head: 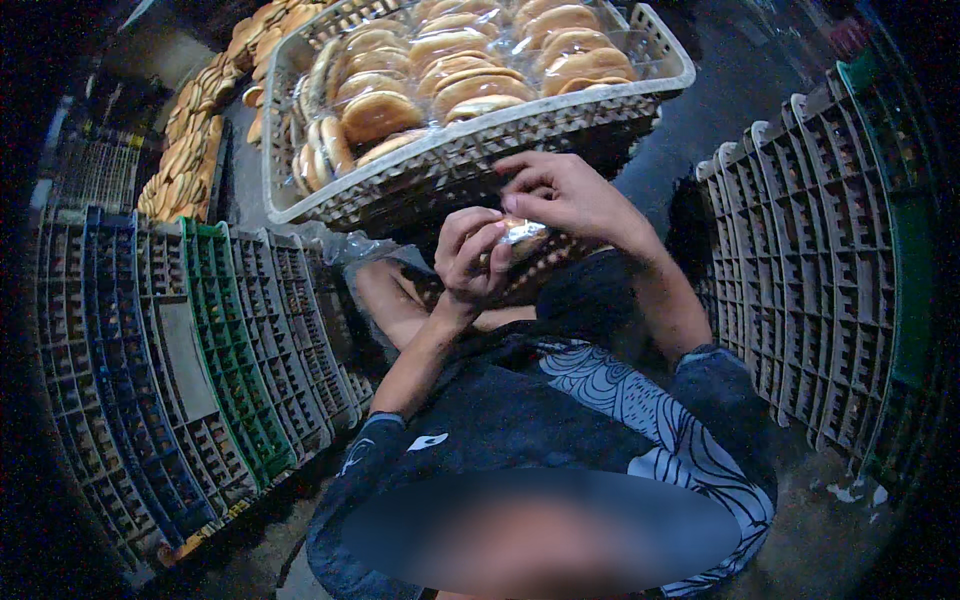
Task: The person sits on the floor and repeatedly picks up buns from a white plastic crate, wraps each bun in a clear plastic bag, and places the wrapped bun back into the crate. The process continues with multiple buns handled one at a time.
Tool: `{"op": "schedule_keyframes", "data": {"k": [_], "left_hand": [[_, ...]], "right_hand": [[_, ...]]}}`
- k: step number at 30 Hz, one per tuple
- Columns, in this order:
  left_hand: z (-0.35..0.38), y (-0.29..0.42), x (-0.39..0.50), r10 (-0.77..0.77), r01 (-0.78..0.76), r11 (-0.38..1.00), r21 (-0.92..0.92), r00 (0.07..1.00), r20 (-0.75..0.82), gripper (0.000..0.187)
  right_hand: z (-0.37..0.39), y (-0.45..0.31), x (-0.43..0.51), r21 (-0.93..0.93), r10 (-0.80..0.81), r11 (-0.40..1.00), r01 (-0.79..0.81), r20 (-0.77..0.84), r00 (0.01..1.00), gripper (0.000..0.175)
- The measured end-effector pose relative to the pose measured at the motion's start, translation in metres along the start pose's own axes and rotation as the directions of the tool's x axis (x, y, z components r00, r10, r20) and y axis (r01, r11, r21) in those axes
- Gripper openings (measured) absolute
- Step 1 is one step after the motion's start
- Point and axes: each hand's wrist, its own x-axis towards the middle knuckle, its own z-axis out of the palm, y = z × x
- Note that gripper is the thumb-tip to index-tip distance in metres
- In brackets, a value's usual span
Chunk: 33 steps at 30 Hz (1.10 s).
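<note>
In front of my lap, my left hand [472, 251] grips a shiny clear-plastic packet [525, 231] with a browned bread round inside. My right hand [566, 191] hovers over the packet's upper end with bent fingers. Whether its fingertips pinch the plastic is hidden. Just beyond both hands stands a pale plastic crate [480, 124], tilted in view. Flat round breads [382, 112] in clear bags fill it in rows.
Stacked grey, blue and green crates [240, 352] rise on my left. Another crate stack [810, 277] flanks my right. Loose flat breads [187, 150] lie piled at the far left. Crumpled clear plastic [360, 247] sits by my left knee.
</note>
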Motion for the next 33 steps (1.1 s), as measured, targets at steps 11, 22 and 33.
{"op": "schedule_keyframes", "data": {"k": [11,22,33], "left_hand": [[-0.033,-0.024,0.016,-0.256,0.275,0.960,0.051,0.937,-0.237,0.016],[-0.092,-0.166,0.138,-0.248,0.061,0.956,0.288,0.695,0.675,0.056],[-0.076,-0.178,0.131,-0.510,-0.171,0.770,0.614,0.412,0.755,0.024]], "right_hand": [[0.067,0.013,0.044,0.553,0.225,0.818,-0.158,-0.056,0.973,0.036],[0.018,-0.062,0.157,-0.171,-0.238,0.967,0.190,-0.331,0.913,0.025],[0.045,0.061,0.300,-0.730,0.108,0.677,0.094,0.225,0.968,0.024]]}}
